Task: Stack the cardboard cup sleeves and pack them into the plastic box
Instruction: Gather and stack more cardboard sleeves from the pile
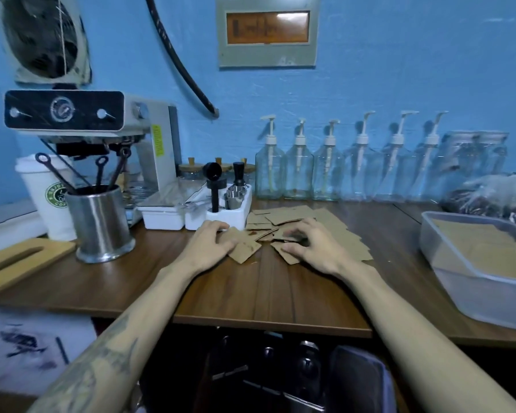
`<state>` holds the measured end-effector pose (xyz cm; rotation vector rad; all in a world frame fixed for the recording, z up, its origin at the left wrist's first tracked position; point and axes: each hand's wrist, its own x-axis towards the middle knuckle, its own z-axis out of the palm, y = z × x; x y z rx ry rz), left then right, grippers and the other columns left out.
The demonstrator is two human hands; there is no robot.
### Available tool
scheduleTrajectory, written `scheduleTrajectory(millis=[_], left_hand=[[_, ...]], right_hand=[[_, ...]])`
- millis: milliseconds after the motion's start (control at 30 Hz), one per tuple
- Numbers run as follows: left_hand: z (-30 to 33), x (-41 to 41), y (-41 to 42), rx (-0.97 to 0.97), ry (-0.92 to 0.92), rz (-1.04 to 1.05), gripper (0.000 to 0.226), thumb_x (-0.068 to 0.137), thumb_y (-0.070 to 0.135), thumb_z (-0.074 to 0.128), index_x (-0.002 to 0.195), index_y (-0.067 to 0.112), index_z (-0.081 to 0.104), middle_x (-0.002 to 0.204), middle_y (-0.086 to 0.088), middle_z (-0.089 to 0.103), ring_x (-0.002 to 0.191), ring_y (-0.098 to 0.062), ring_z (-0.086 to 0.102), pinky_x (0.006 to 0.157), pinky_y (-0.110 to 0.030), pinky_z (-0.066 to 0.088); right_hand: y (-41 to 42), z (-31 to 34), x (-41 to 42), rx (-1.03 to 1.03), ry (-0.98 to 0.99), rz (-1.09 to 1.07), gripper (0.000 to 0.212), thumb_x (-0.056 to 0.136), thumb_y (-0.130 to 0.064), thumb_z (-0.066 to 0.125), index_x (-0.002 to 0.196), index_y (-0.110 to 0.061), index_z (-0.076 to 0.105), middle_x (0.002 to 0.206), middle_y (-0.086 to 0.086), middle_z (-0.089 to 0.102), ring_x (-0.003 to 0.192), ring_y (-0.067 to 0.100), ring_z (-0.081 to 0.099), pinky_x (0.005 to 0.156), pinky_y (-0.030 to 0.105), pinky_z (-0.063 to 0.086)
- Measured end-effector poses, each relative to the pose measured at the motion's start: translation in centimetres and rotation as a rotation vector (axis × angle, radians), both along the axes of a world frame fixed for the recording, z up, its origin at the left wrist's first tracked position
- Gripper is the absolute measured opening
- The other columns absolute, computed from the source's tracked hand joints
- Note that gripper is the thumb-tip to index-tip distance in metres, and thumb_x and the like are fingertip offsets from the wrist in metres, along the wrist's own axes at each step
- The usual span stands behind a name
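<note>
Sleeves [283,217] lie loose mid-table toward the back edge. Left hand [213,241] and right hand [306,244] rest curled on the pile, probably raking it together. Plastic box [447,272] waits at the right edge, some sleeves already inside.

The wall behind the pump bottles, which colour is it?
Light blue wall, seen in the head view.
</note>
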<state>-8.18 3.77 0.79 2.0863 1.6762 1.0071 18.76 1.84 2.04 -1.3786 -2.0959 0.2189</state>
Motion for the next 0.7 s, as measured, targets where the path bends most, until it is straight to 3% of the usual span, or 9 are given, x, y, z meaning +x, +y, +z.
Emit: scheduleTrajectory(millis=[200, 333, 433, 500, 567, 633, 700], left_hand=[[-0.2, -0.1, 0.6, -0.056, -0.036, -0.007, 0.076, 0.067, 0.057, 0.072, 0.134, 0.028, 0.049, 0.128, 0.006, 0.058, 0.122, -0.019, 0.051, 0.107, -0.047, 0.039], [-0.1, -0.1, 0.4, -0.030, -0.025, 0.042, 0.073, 0.074, 0.049, 0.079, 0.136, 0.034, 0.044, 0.123, 0.016, 0.058, 0.125, -0.018, 0.044, 0.107, -0.037, 0.029], [0.2, -0.2, 0.1, -0.040, -0.131, 0.005, 0.072, 0.065, 0.048, 0.081, 0.127, 0.038, 0.047, 0.105, 0.025, 0.060, 0.117, -0.020, 0.051, 0.108, -0.045, 0.036], [0.3, 0.0, 0.1, -0.026, -0.220, -0.029, 0.065, 0.066, 0.039, 0.084, 0.122, 0.034, 0.051, 0.095, 0.020, 0.064, 0.093, -0.015, 0.057, 0.100, -0.045, 0.045], [0.6, 0.4, -0.1, -0.002, -0.293, -0.077, 0.054, 0.077, 0.016, 0.082, 0.124, 0.019, 0.056, 0.093, 0.009, 0.063, 0.069, -0.010, 0.048, 0.080, -0.021, 0.049], [1.0, 0.7, -0.4, 0.022, -0.345, -0.123, 0.043, 0.082, 0.005, 0.076, 0.122, 0.011, 0.059, 0.092, 0.001, 0.059, 0.061, -0.010, 0.041, 0.061, -0.011, 0.043], [1.2, 0.7, -0.6, 0.045, -0.413, -0.155, 0.037, 0.084, 0.005, 0.075, 0.118, 0.011, 0.062, 0.091, -0.001, 0.058, 0.063, -0.012, 0.043, 0.060, -0.012, 0.043]], right_hand=[[-0.5, -0.1, -0.6, 0.081, -0.080, 0.002, 0.034, 0.093, -0.050, 0.059, 0.119, -0.030, 0.065, 0.113, -0.008, 0.054, 0.116, 0.014, 0.042, 0.098, 0.034, 0.030], [-0.9, 0.0, -1.6, 0.089, -0.125, 0.027, 0.044, 0.092, -0.057, 0.054, 0.122, -0.027, 0.066, 0.114, -0.007, 0.054, 0.115, 0.014, 0.041, 0.101, 0.038, 0.032], [-1.0, -0.2, -2.3, 0.049, -0.165, 0.044, 0.059, 0.087, -0.068, 0.052, 0.124, -0.025, 0.067, 0.120, -0.008, 0.052, 0.116, 0.011, 0.036, 0.101, 0.036, 0.028], [-1.1, -0.3, -2.7, 0.046, -0.186, 0.061, 0.060, 0.083, -0.070, 0.056, 0.120, -0.025, 0.069, 0.122, -0.009, 0.051, 0.116, 0.010, 0.034, 0.100, 0.035, 0.026], [-1.3, -0.2, -3.0, 0.043, -0.165, 0.081, 0.051, 0.080, -0.066, 0.064, 0.113, -0.027, 0.070, 0.123, -0.010, 0.051, 0.116, 0.010, 0.034, 0.098, 0.033, 0.024], [-1.4, -0.1, -3.1, 0.025, -0.074, 0.103, 0.038, 0.080, -0.059, 0.070, 0.105, -0.031, 0.069, 0.120, -0.010, 0.054, 0.114, 0.011, 0.037, 0.098, 0.032, 0.026], [-1.5, 0.2, -3.1, 0.006, 0.069, 0.122, 0.022, 0.080, -0.048, 0.075, 0.095, -0.036, 0.065, 0.114, -0.006, 0.059, 0.112, 0.012, 0.043, 0.098, 0.030, 0.031]])
